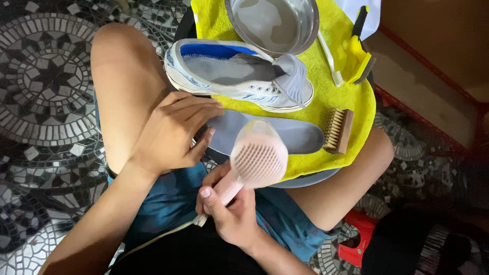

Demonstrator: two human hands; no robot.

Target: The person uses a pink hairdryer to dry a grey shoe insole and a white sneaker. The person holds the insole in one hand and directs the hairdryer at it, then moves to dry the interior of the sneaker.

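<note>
A pink round-headed brush [257,159] is upright, bristles showing, just before a grey insole [275,133] lying flat.

Home: mosaic-tiled floor [46,76]

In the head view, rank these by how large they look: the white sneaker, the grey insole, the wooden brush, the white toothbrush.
Largest to smallest as they appear:
1. white sneaker
2. grey insole, partly hidden by the pink brush and left hand, so it may be nearly as long
3. wooden brush
4. white toothbrush, longer than the wooden brush but much thinner
</note>
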